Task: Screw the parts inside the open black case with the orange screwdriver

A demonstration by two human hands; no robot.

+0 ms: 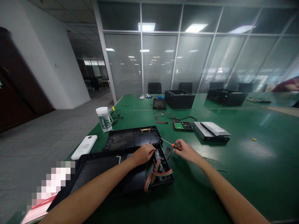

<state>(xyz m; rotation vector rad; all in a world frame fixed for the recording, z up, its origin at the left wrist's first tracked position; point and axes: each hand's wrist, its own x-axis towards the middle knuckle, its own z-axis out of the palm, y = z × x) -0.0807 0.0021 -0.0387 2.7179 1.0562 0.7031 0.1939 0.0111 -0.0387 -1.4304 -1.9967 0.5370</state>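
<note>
An open black computer case (109,174) lies flat on the green table (245,174) in front of me. My left hand (143,154) is curled over the case's far right corner, fingers pressed onto parts inside; what they grip is hidden. A striped ribbon cable (157,173) hangs over the case's right edge. My right hand (187,151) is closed round a small screwdriver (171,144) with an orange handle, its thin shaft pointing left toward the case. A detached black side panel (132,137) lies just behind the case.
A white box (84,147) and a clear lidded jar (104,119) stand at the left edge. A green circuit board (182,125) with loose cables, and a grey drive unit (211,131), lie beyond my right hand. Two more black cases (179,99) sit at the back.
</note>
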